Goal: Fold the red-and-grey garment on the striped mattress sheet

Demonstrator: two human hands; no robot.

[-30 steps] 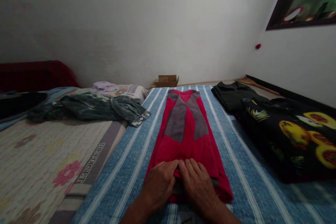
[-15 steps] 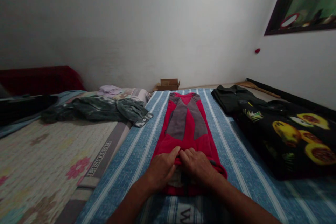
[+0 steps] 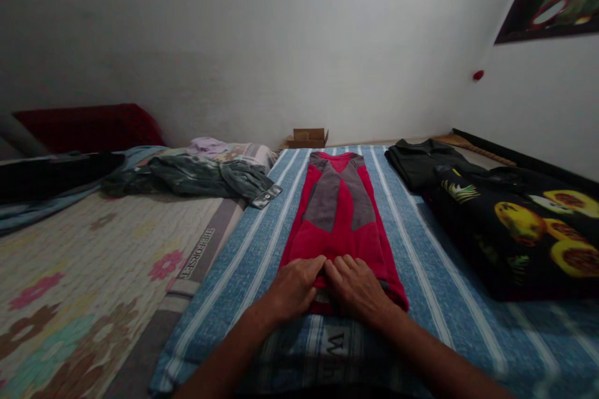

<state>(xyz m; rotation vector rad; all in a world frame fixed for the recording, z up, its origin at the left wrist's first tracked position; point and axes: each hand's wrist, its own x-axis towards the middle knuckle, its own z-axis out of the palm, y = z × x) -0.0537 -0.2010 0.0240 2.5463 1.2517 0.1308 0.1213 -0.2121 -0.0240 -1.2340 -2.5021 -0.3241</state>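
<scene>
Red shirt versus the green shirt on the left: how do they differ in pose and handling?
The red shirt lies flat, folded into a narrow strip on the blue striped blanket; the green shirt lies crumpled on the floral sheet. The left hand and right hand press on the red shirt's near end; nothing touches the green shirt. The red one has grey panels. Both rest on bedding.

red-and-grey garment on blue, white-striped blanket
</scene>
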